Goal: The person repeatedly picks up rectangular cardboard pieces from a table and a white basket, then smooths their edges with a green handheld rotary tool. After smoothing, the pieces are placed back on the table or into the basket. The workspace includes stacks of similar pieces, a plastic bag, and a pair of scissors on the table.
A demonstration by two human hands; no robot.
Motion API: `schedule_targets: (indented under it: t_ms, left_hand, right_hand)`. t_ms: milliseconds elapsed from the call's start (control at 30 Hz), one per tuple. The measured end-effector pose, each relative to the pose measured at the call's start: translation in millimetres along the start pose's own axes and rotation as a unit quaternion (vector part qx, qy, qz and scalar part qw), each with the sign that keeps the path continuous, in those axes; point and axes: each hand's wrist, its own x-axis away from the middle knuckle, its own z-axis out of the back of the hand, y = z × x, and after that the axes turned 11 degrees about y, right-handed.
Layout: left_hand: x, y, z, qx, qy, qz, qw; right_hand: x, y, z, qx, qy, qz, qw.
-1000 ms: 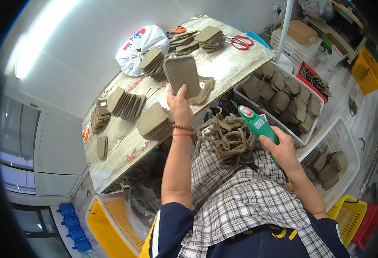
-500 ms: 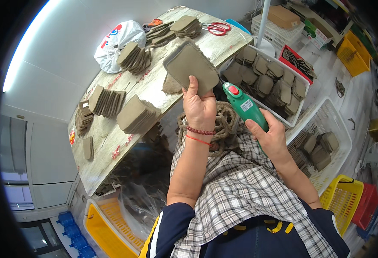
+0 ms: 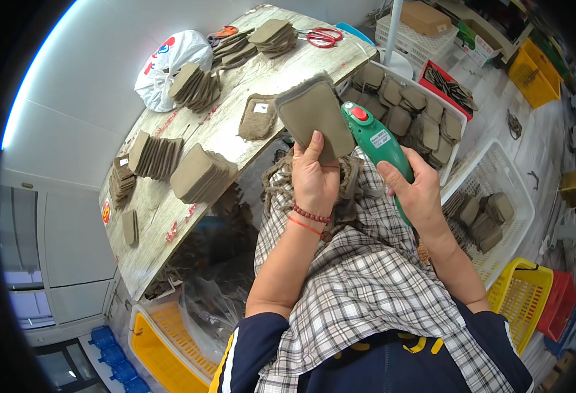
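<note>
My left hand [image 3: 315, 177] grips an olive-brown fabric pad [image 3: 317, 121], rectangular with rounded corners and a fuzzy far edge, thumb on its face. Closed around the body of a green handheld power tool [image 3: 381, 141] with a red button is my right hand [image 3: 415, 193]. The tool's front end is close to the pad's right edge, and its working tip is hard to make out. On the table [image 3: 225, 141] beyond my left hand lies a single fuzzy pad [image 3: 258, 118] with a white label. Brown fabric strips [image 3: 350, 180] are heaped on my lap over a checked apron [image 3: 347, 275].
Stacks of pads [image 3: 203, 173] stand along the table, near a white plastic bag [image 3: 163, 72] and red-handled scissors [image 3: 324, 37]. A white bin [image 3: 457, 154] holding many pads sits at right, with a white basket [image 3: 520, 226] nearer me. A yellow basket [image 3: 163, 340] is lower left.
My left hand has brought the pad a little right and toward me, uncovering the labelled pad on the table. The green tool has shifted slightly right, still held.
</note>
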Motion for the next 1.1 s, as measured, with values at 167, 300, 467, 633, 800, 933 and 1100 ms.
schedule_targets:
  t_ms: [167, 300, 467, 633, 800, 933, 1100]
  left_hand:
    - [11.8, 3.9, 7.9, -0.044, -0.015, 0.023, 0.999]
    - [10.0, 25.3, 15.8, -0.108, -0.043, 0.031, 0.993]
    - [-0.9, 61.4, 26.0, -0.211, -0.069, 0.057, 0.973]
    - [-3.3, 85.8, 24.8, -0.322, -0.077, 0.056, 0.942]
    - [-0.9, 92.4, 32.2, -0.377, -0.072, 0.065, 0.921]
    - [8.9, 87.8, 34.3, -0.402, -0.050, 0.098, 0.909]
    - [10.6, 88.6, 36.5, -0.425, -0.067, 0.121, 0.895]
  right_hand:
    - [-7.2, -8.4, 9.9, -0.010, -0.035, -0.039, 0.999]
    - [-10.6, -5.8, 27.0, 0.001, -0.077, -0.067, 0.995]
    - [-14.0, -2.4, 49.3, 0.049, -0.133, -0.045, 0.989]
    - [-8.5, -2.9, 54.1, 0.100, -0.151, 0.014, 0.983]
    - [-0.6, 7.3, 44.8, 0.131, -0.140, 0.066, 0.979]
    - [4.0, 11.1, 31.4, 0.121, -0.121, 0.068, 0.983]
    - [-1.1, 8.2, 24.4, 0.052, -0.157, -0.045, 0.985]
